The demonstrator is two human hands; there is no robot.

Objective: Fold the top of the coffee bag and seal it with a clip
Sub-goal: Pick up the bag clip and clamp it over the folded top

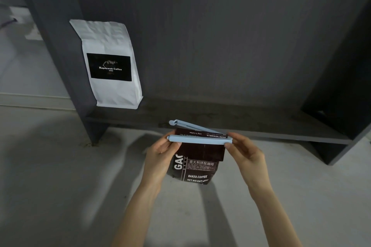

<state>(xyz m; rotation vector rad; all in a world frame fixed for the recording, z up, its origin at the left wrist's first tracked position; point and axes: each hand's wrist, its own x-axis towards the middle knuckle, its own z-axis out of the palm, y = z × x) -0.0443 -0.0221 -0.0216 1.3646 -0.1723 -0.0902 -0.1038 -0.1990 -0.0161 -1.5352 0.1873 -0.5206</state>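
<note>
A dark brown coffee bag [197, 168] with white lettering stands on the pale floor, its top folded over toward me. A long light-blue clip [200, 139] straddles the fold, hinged at the right. Its two arms are spread apart at the left end, with the rear arm angled up behind the bag. My left hand [160, 153] grips the bag's left side and the left end of the clip's front arm. My right hand [244, 151] pinches the clip's hinge end at the right.
A white coffee bag [112, 64] with a black label stands on the low dark shelf [220, 120] of a dark grey cabinet straight ahead. The cabinet's side panels rise at left and right. Pale floor [50, 166] surrounds the brown bag.
</note>
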